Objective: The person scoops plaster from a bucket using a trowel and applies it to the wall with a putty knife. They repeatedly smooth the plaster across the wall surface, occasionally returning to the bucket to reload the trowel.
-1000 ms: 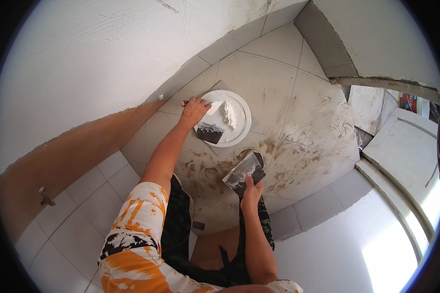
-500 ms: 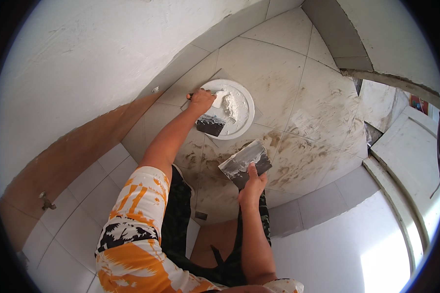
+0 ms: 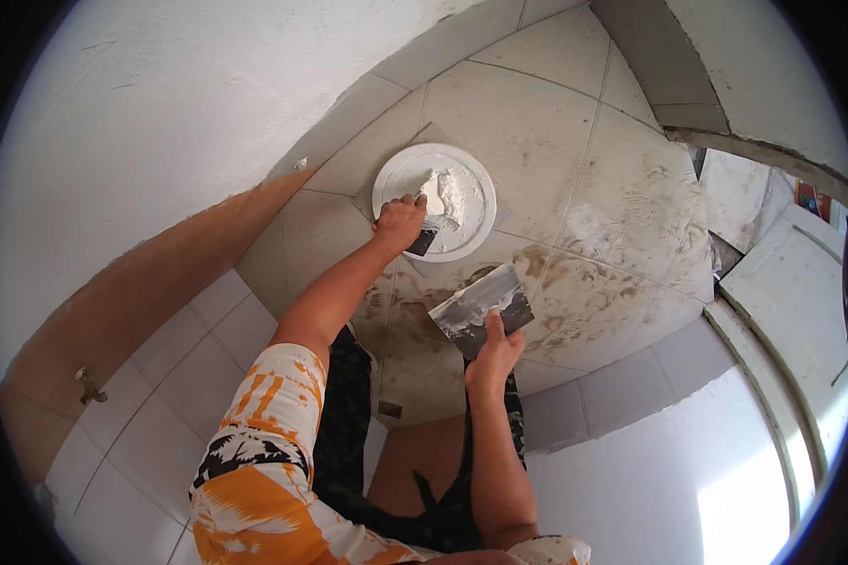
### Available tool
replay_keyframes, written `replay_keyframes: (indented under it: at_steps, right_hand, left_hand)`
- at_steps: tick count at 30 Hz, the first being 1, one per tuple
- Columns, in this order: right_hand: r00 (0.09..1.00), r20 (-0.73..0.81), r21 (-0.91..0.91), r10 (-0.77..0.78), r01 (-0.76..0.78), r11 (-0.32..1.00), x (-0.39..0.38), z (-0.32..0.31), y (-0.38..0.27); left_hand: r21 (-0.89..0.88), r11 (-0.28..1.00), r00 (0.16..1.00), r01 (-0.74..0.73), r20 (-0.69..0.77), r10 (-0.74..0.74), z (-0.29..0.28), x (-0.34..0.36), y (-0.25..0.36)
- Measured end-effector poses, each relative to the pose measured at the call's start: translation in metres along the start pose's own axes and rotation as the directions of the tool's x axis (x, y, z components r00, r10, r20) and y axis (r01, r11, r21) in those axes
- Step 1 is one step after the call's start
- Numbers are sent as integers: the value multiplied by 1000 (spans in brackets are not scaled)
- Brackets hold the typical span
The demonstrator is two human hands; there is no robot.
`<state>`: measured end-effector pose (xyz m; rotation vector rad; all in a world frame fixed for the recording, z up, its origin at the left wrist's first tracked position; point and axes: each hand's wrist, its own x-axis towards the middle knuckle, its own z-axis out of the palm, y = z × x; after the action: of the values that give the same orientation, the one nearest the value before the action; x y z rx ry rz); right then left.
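Note:
My left hand (image 3: 402,222) is closed over the near-left rim of a round white tub (image 3: 486,226). It grips a putty knife, whose handle is mostly hidden under my fingers; its pale, putty-coated blade (image 3: 432,200) reaches into the tub. A heap of white putty (image 3: 458,192) lies inside. Below the hand, part of a dark flat blade (image 3: 423,241) shows; what it belongs to is hidden. Nearer to me, my right hand (image 3: 495,358) holds a wide, dark rectangular scraper (image 3: 483,306) with white putty smeared across its face, my thumb on top. The scraper is apart from the tub.
The tub stands on a square tile piece (image 3: 431,135) on a tiled floor (image 3: 622,188) with brown smears. A white wall (image 3: 160,113) curves along the left, with a small tap (image 3: 89,386) low down. A pale door (image 3: 791,292) is at the right. My knees flank the space below.
My left hand has moved nearer and slightly right, bringing the putty knife along the putty. The dark blade beneath it is now more covered. My right hand and scraper have shifted slightly right.

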<state>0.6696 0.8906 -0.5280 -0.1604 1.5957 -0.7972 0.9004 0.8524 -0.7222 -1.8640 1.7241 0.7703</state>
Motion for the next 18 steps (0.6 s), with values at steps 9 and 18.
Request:
replay_keyframes:
  at_steps: [9, 18]
  right_hand:
    - [1000, 5, 0, 16, -16, 1000, 0, -5, -2]
    - [989, 139, 17, 54, -57, 998, 48, -27, -25]
  left_hand:
    - [128, 987, 995, 99, 5, -101, 4, -9, 5]
    - [-150, 982, 987, -112, -133, 93, -17, -87, -30]
